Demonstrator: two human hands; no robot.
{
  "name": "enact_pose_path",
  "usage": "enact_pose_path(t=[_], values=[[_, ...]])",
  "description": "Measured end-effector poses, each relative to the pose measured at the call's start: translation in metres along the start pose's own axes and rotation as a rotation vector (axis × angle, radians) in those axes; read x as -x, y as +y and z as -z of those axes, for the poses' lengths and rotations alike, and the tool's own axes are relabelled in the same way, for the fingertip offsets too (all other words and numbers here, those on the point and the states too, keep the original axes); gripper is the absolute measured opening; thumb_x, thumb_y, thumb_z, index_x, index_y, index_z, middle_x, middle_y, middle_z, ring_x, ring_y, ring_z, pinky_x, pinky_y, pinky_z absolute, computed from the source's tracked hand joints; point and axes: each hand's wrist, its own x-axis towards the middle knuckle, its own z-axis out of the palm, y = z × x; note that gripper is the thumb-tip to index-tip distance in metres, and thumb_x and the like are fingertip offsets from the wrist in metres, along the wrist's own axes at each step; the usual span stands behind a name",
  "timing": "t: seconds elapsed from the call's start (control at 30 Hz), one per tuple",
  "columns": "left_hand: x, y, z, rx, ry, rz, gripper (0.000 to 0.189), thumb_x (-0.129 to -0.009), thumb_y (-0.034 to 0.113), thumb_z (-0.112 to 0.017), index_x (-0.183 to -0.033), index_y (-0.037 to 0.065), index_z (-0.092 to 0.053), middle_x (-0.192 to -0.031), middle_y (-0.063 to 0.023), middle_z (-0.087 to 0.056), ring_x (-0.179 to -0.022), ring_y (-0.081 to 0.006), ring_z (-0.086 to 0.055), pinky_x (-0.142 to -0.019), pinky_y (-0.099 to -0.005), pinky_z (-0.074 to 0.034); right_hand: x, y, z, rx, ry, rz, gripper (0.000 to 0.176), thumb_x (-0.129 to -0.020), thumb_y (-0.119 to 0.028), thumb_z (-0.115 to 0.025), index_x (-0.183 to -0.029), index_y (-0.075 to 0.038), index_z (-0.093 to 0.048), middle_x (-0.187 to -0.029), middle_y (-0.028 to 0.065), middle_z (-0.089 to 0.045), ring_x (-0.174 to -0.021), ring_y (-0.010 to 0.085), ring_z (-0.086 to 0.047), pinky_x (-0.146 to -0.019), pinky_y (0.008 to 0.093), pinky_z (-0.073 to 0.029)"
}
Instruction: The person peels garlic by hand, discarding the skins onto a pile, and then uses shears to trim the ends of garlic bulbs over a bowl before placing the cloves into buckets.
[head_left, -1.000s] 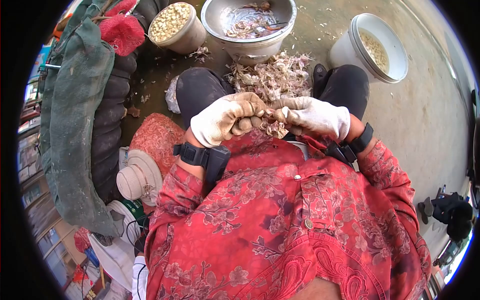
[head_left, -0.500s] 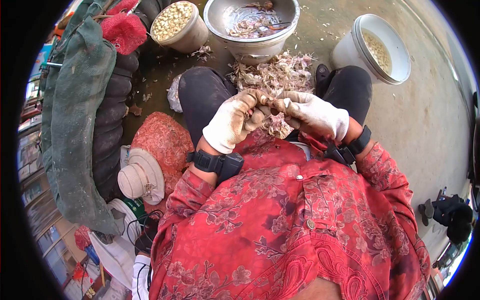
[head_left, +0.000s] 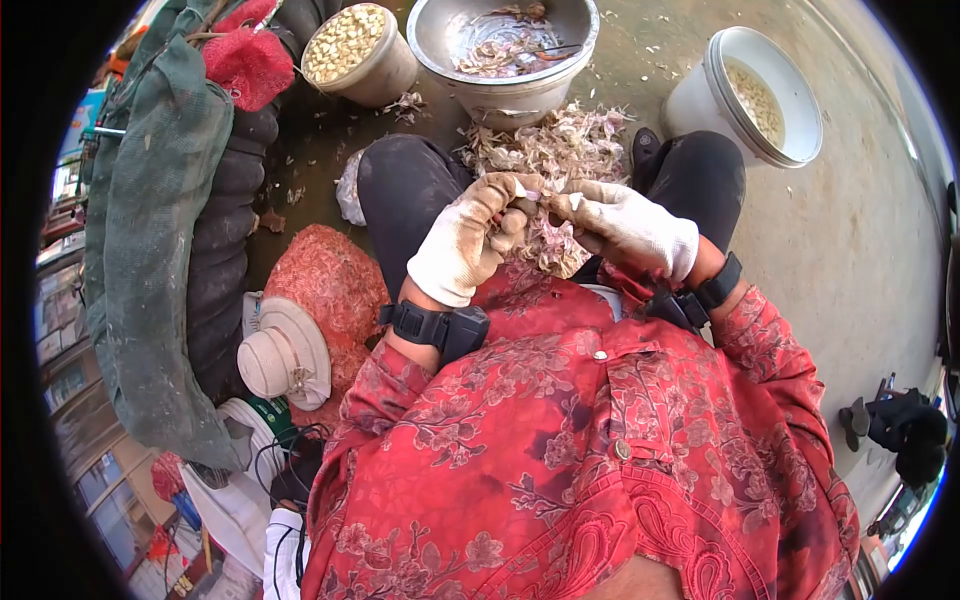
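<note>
Both my hands wear white gloves stained brown on the fingers, and they meet in front of my knees. My left hand is closed, its thumb and forefinger pinching a small garlic clove. My right hand is closed too, its fingertips pressed against the same clove from the other side; the gloves hide most of it. Just beyond and below the hands, a heap of garlic skins lies on the ground between my legs.
Beyond the heap stands a metal basin with skins inside. A bucket of peeled cloves is at its left, a white bucket with cloves at right. A red mesh sack and a hat lie left. Another person is far right.
My fingertips have drawn slightly apart, and more of the clove shows between them. My left thumb and forefinger have shifted a little. The surroundings look the same.
</note>
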Motion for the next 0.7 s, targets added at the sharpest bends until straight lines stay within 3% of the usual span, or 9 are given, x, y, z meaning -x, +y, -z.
enact_pose_path(t=[0.07,0.27,0.4,0.47,0.5,0.57,0.6,0.67,0.7], values=[[-0.002,0.002,0.002,0.148,0.071,0.021,0.016,-0.096,0.013,-0.05,-0.106,0.002,-0.056,-0.097,-0.0059,-0.058,-0.068,-0.0063,-0.047,-0.053,-0.0167,-0.038,0.001,0.0,0.005,0.125,-0.001,-0.003,0.037,-0.097,-0.035,-0.056,-0.124,-0.01,-0.058,-0.078,-0.0071,-0.051,-0.061,0.003,-0.04,-0.052,0.0192,-0.033],[-0.003,0.003,0.001,0.128,0.117,-0.063,0.015,-0.095,0.013,-0.053,-0.107,0.004,-0.057,-0.091,-0.0009,-0.055,-0.065,-0.0042,-0.044,-0.051,-0.0155,-0.036,0.0,0.003,0.008,0.279,-0.011,0.094,0.036,-0.097,-0.035,-0.056,-0.123,-0.011,-0.058,-0.078,-0.0065,-0.05,-0.06,0.0028,-0.038,-0.051,0.0194,-0.031],[-0.004,0.001,0.008,0.157,0.054,-0.024,0.015,-0.095,0.013,-0.054,-0.106,0.005,-0.058,-0.09,0.0005,-0.055,-0.062,-0.0032,-0.042,-0.05,-0.0153,-0.034,-0.003,0.0,0.003,0.097,-0.012,-0.002,0.035,-0.097,-0.034,-0.055,-0.122,-0.01,-0.059,-0.078,-0.0069,-0.05,-0.061,0.0026,-0.039,-0.052,0.0195,-0.032],[-0.002,0.002,0.011,0.095,0.044,0.046,0.016,-0.094,0.015,-0.058,-0.106,0.005,-0.059,-0.089,0.0014,-0.055,-0.06,-0.0022,-0.039,-0.049,-0.0152,-0.031,-0.007,0.009,0.0,0.128,-0.019,0.207,0.034,-0.097,-0.032,-0.055,-0.123,-0.01,-0.059,-0.08,-0.0067,-0.05,-0.063,0.0023,-0.041,-0.052,0.02,-0.033],[-0.001,0.002,0.011,0.094,0.043,0.047,0.016,-0.094,0.015,-0.058,-0.106,0.005,-0.059,-0.089,0.0014,-0.055,-0.06,-0.0022,-0.039,-0.049,-0.0152,-0.031,-0.011,0.012,0.001,0.127,-0.018,0.208,0.034,-0.097,-0.032,-0.055,-0.123,-0.01,-0.059,-0.08,-0.0067,-0.05,-0.063,0.0023,-0.041,-0.052,0.02,-0.033],[0.0,0.0,0.01,0.036,0.068,-0.013,0.021,-0.091,0.016,-0.062,-0.109,0.004,-0.059,-0.086,0.0029,-0.053,-0.058,-0.0019,-0.036,-0.049,-0.0153,-0.029,-0.02,0.015,0.004,0.695,-0.035,0.982,0.031,-0.099,-0.033,-0.052,-0.117,-0.009,-0.06,-0.074,-0.0059,-0.049,-0.059,0.0025,-0.041,-0.049,0.0205,-0.032],[0.002,-0.001,0.01,0.035,0.065,-0.009,0.021,-0.091,0.016,-0.062,-0.109,0.004,-0.059,-0.086,0.0029,-0.053,-0.058,-0.0019,-0.036,-0.049,-0.0153,-0.029,-0.015,0.006,0.003,0.694,-0.03,0.982,0.031,-0.099,-0.033,-0.052,-0.117,-0.009,-0.06,-0.074,-0.0059,-0.049,-0.059,0.0025,-0.041,-0.049,0.0205,-0.032],[0.005,-0.001,0.012,0.136,-0.081,-0.051,0.026,-0.088,0.016,-0.066,-0.109,0.003,-0.059,-0.086,0.0032,-0.054,-0.056,-0.002,-0.035,-0.048,-0.0151,-0.029,0.001,-0.02,-0.002,0.52,-0.192,0.148,0.042,-0.092,-0.002,-0.056,-0.133,-0.001,-0.047,-0.112,0.0142,-0.06,-0.095,0.028,-0.061,-0.084,0.0343,-0.05],[0.004,0.0,0.013,0.135,-0.082,-0.046,0.026,-0.088,0.016,-0.066,-0.109,0.003,-0.059,-0.086,0.0032,-0.054,-0.056,-0.002,-0.035,-0.048,-0.0151,-0.029,0.002,-0.02,-0.002,0.516,-0.189,0.148,0.042,-0.092,-0.002,-0.056,-0.133,-0.001,-0.047,-0.112,0.0142,-0.06,-0.095,0.028,-0.061,-0.084,0.0343,-0.05]])
